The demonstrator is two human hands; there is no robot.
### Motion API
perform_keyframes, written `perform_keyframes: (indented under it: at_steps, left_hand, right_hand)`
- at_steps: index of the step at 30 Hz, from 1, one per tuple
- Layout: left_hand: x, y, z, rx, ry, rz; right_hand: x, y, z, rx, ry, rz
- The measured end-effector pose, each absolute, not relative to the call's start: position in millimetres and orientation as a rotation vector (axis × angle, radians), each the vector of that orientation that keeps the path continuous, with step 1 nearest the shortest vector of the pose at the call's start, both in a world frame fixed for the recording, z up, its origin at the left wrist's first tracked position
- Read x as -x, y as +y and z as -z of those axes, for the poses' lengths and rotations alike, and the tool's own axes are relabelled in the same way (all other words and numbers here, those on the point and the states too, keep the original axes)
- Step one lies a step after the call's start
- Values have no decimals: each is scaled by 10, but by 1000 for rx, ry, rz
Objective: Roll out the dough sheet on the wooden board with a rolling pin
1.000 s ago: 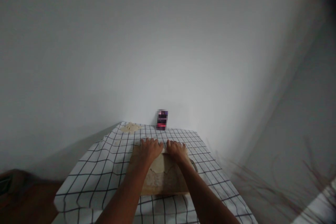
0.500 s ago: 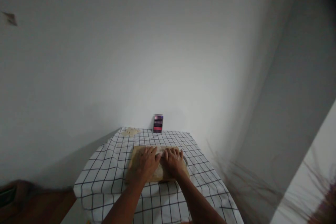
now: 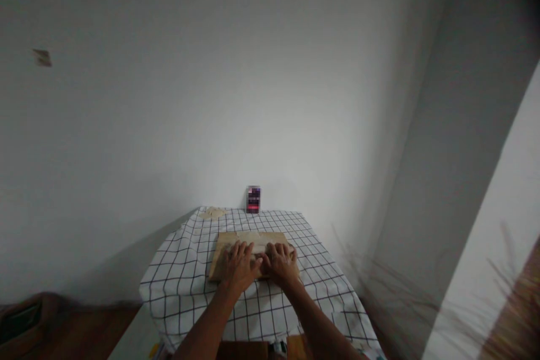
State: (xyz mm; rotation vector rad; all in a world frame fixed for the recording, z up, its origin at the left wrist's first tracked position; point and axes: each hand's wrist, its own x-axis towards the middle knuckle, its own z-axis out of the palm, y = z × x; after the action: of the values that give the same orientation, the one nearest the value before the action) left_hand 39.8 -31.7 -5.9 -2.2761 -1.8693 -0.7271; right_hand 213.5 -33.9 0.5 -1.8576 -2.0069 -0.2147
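Note:
A light wooden board (image 3: 216, 268) lies on the checked tablecloth, with a flat pale sheet of what looks like dough (image 3: 248, 234) at its far side. Across the board runs a pale roll (image 3: 260, 248); whether it is a rolling pin or rolled dough I cannot tell. My left hand (image 3: 240, 264) bends its fingers over the left part of this roll. Over its right part lies my right hand (image 3: 280, 263), fingers curved forward. The two thumbs come close together in the middle, and the palms hide part of the board.
Thin pale pieces (image 3: 213, 213) lie at the back left of the checked tablecloth (image 3: 177, 270). A small dark, blurred-out object (image 3: 253, 200) stands upright against the wall (image 3: 270, 95). Thin dry stalks (image 3: 405, 287) spread at the right, and a brown box-like thing (image 3: 25, 318) sits low left.
Both hands have drawn back toward me over the board, uncovering the pale sheet and roll beyond the fingers. The head view has shifted slightly, showing more of the near table edge.

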Motion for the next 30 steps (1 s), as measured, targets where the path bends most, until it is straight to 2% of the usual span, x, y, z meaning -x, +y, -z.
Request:
perform_keyframes:
  at_steps: [6, 12, 25, 30]
  left_hand:
    - [-428, -238, 95, 2232, -1848, 767]
    - [-444, 64, 169, 2180, -1806, 834]
    - [-508, 849, -266, 2212, -1927, 719]
    - [-501, 1176, -339, 2219, -1992, 728]
  right_hand:
    - [-2182, -344, -92, 1827, -2122, 219]
    - [-2292, 19, -165, 1822, -2212, 97]
    - [-2239, 978, -246, 1905, -2350, 273]
    - [-2165, 1194, -378, 1985, -2241, 185]
